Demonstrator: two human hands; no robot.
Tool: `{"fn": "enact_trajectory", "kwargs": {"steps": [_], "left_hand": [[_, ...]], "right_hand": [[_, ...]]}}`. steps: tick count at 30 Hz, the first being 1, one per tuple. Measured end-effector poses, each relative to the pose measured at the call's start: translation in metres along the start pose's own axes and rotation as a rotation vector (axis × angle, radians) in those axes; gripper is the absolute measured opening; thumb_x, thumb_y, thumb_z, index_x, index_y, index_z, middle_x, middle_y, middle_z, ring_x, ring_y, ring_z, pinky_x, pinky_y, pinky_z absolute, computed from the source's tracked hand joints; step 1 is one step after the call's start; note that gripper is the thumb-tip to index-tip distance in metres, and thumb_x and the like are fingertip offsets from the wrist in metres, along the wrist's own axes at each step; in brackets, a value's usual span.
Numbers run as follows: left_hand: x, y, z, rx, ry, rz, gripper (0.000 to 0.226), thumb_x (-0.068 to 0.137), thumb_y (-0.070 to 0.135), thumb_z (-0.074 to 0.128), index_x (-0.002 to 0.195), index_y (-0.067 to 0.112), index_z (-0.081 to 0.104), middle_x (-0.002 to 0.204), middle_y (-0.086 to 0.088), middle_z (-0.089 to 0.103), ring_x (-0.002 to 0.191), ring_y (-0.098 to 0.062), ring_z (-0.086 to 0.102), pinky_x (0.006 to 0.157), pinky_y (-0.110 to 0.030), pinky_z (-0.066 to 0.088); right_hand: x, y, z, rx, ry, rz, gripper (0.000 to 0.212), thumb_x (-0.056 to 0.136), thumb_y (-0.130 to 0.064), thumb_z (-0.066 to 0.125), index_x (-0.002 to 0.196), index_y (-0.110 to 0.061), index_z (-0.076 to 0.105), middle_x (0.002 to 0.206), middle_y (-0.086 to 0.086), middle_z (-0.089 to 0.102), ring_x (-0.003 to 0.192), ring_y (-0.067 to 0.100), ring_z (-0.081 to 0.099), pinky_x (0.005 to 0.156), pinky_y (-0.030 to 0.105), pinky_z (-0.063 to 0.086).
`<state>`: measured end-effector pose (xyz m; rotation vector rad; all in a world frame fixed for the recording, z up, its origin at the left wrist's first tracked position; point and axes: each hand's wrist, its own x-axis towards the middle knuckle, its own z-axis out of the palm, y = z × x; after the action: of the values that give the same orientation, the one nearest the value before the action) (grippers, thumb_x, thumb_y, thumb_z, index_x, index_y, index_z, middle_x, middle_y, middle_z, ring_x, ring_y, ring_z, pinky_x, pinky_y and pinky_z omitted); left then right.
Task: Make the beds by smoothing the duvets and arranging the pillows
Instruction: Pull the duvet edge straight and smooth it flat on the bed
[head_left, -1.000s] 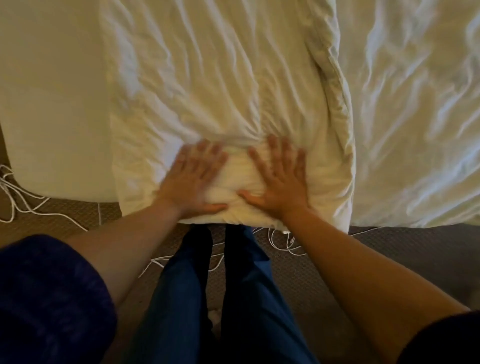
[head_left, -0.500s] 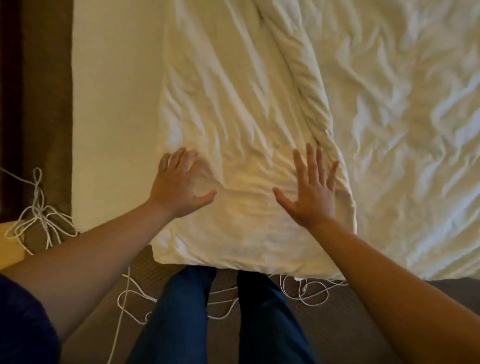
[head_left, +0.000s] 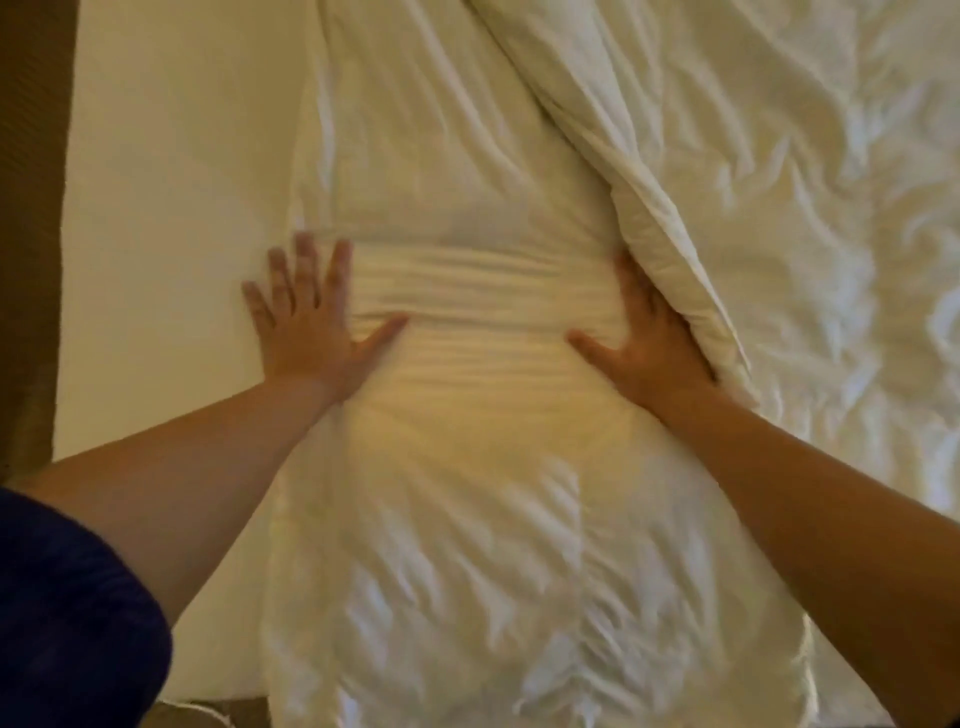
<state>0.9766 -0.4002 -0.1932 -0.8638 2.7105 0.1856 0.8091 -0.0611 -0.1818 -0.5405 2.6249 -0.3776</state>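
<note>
Both hands, left hand and right hand, press flat-fingered on the soft, light duvet; its edges look best for pulling.

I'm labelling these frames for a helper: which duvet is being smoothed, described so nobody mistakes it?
On the bare sheet lies the narrow folded duvet, with the left hand and right hand flat on it. Unlike the rumpled duvet beside it, it shows tight crosswise creases.

Warm, dim yellowish light; soft shadows in fabric folds; motion blur throughout (strongest near bottom); wide-angle bending at edges.
</note>
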Motion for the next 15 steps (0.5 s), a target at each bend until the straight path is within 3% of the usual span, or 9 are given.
{"fn": "enact_trajectory", "kwargs": {"steps": [3,5,6,8,9,11,13,15], "left_hand": [[0.021,-0.017,-0.01,0.005,-0.06,-0.199,0.101,0.083,0.093,0.009,0.162,0.034,-0.012,0.17,-0.012,-0.017,0.157,-0.033,-0.014,0.124,-0.059,-0.01],[0.035,-0.014,-0.023,-0.015,-0.046,-0.3,0.094,0.09,0.083,0.014,0.164,0.027,-0.003,0.17,-0.014,-0.015,0.157,-0.035,-0.011,0.123,-0.062,-0.007],[0.041,-0.006,-0.03,-0.027,-0.003,-0.296,0.09,0.094,0.075,0.022,0.165,0.023,0.003,0.17,-0.016,-0.013,0.157,-0.038,-0.008,0.123,-0.064,-0.005],[0.051,0.02,-0.043,-0.043,0.099,-0.107,0.085,0.097,0.062,0.036,0.165,0.019,0.007,0.171,-0.015,-0.009,0.157,-0.039,-0.004,0.123,-0.064,-0.006],[0.054,0.038,-0.048,-0.045,0.142,0.044,0.083,0.097,0.061,0.037,0.165,0.022,0.007,0.171,-0.013,-0.008,0.157,-0.038,-0.004,0.124,-0.061,-0.008],[0.066,0.076,-0.053,-0.03,0.181,0.301,0.079,0.097,0.063,0.036,0.164,0.032,0.009,0.172,-0.008,-0.005,0.158,-0.035,-0.004,0.123,-0.057,-0.008],[0.079,0.096,-0.049,0.003,0.117,0.413,0.075,0.097,0.066,0.031,0.163,0.04,0.007,0.173,-0.004,-0.004,0.158,-0.032,-0.006,0.126,-0.055,-0.005],[0.089,0.09,-0.035,0.054,0.032,0.412,0.076,0.096,0.073,0.024,0.162,0.044,0.001,0.172,-0.002,-0.009,0.158,-0.029,-0.008,0.126,-0.053,-0.004]], "right_hand": [[-0.013,0.022,-0.01,-0.104,0.0,0.08,0.103,0.092,-0.083,0.043,0.167,-0.03,-0.003,0.175,-0.002,0.004,0.161,0.019,0.007,0.131,0.04,0.009],[-0.016,0.008,-0.009,-0.063,0.136,0.149,0.09,0.097,-0.075,0.043,0.166,-0.023,0.017,0.17,0.009,0.025,0.156,0.029,0.025,0.126,0.049,0.026],[-0.014,-0.007,-0.01,-0.03,0.225,0.132,0.083,0.097,-0.067,0.044,0.163,-0.02,0.03,0.164,0.014,0.037,0.149,0.035,0.037,0.12,0.053,0.035],[0.0,-0.045,-0.012,0.008,0.318,0.003,0.071,0.095,-0.054,0.049,0.156,-0.019,0.043,0.156,0.012,0.048,0.141,0.037,0.046,0.113,0.055,0.042],[0.012,-0.068,-0.013,0.013,0.308,-0.08,0.07,0.096,-0.051,0.051,0.158,-0.021,0.041,0.159,0.01,0.045,0.146,0.035,0.042,0.117,0.056,0.037],[0.04,-0.11,-0.007,-0.07,0.221,-0.2,0.073,0.098,-0.051,0.049,0.164,-0.029,0.026,0.171,0.004,0.025,0.159,0.031,0.017,0.127,0.059,0.014],[0.066,-0.129,0.006,-0.224,0.137,-0.226,0.075,0.1,-0.06,0.039,0.166,-0.038,0.011,0.176,0.0,0.003,0.161,0.032,-0.007,0.125,0.064,-0.005],[0.077,-0.118,0.021,-0.321,0.115,-0.158,0.077,0.098,-0.075,0.027,0.165,-0.045,0.005,0.176,-0.004,-0.006,0.159,0.037,-0.014,0.122,0.067,-0.011]]}}
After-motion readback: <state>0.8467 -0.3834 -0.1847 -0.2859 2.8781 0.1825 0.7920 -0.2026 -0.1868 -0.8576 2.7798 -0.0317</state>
